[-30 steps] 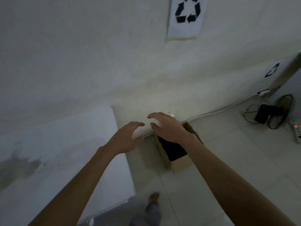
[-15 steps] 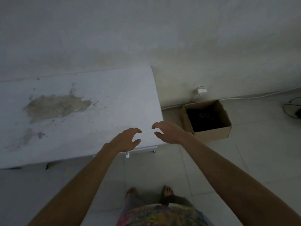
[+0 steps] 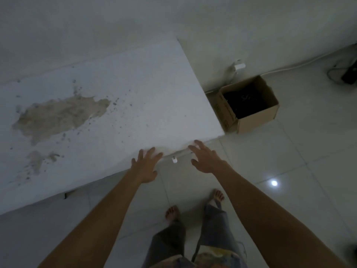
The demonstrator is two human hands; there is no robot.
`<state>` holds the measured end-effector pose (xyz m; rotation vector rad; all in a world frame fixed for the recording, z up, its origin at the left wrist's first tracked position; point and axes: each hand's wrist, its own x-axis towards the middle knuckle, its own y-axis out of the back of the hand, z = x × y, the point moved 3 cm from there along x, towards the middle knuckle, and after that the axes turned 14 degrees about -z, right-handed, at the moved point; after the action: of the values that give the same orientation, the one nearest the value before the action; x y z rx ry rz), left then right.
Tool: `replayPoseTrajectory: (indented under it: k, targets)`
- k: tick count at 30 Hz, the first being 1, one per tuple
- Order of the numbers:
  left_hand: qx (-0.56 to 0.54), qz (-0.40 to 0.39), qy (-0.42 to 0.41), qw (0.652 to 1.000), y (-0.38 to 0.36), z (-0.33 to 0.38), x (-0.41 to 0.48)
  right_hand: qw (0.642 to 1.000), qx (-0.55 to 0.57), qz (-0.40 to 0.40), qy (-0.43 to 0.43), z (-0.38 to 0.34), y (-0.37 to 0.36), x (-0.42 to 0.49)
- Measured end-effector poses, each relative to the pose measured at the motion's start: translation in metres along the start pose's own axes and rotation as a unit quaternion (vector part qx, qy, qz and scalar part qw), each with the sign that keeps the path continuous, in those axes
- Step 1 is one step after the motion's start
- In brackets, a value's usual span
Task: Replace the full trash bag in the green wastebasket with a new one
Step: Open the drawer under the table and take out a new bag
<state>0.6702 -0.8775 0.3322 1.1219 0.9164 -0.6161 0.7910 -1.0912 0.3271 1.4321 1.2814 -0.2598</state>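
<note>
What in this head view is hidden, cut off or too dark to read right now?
Head view only:
- Green wastebasket, trash bags: nowhere in frame.
- Cardboard box: contents a dark mass, too dim to identify.
- Black device: cut by the right edge.
- Under the white table: hidden by its top.
- Left hand, right hand: blurred; contact with the table edge unclear.

Left hand (image 3: 146, 167), right hand (image 3: 205, 160) spread, perhaps touching table (image 3: 116, 89) edge

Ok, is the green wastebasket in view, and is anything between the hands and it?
No green wastebasket shows, so nothing can be judged as blocking it. The left hand and right hand hang open at the near edge of the white table; a cardboard box stands on the floor beyond its corner.
</note>
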Motion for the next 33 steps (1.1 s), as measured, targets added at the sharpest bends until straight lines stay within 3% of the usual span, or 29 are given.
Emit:
replayPoseTrajectory:
  k: [6, 18, 25, 27, 30, 33]
  targets:
    - [0.028, 0.053, -0.008, 0.998, -0.020, -0.013, 0.008, 0.994, 0.091, 0.054, -0.020, -0.013, -0.035, 0.005]
    - [0.053, 0.111, 0.004, 0.992, -0.036, -0.016, 0.017, 0.972, 0.134, 0.190, -0.015, -0.022, -0.077, 0.027]
    - [0.127, 0.163, -0.021, 0.978, -0.035, -0.039, 0.023, 0.898, 0.250, 0.359, -0.037, -0.046, -0.098, 0.048]
    - [0.136, 0.152, -0.024, 0.979, -0.039, -0.044, 0.027, 0.883, 0.331, 0.326, -0.063, -0.050, -0.108, 0.065]
    - [0.121, 0.142, -0.038, 0.982, -0.044, -0.042, 0.030, 0.854, 0.482, 0.184, -0.064, -0.053, -0.118, 0.092]
    - [0.100, 0.134, -0.054, 0.984, -0.043, -0.044, 0.032, 0.812, 0.552, 0.179, -0.058, -0.053, -0.114, 0.111]
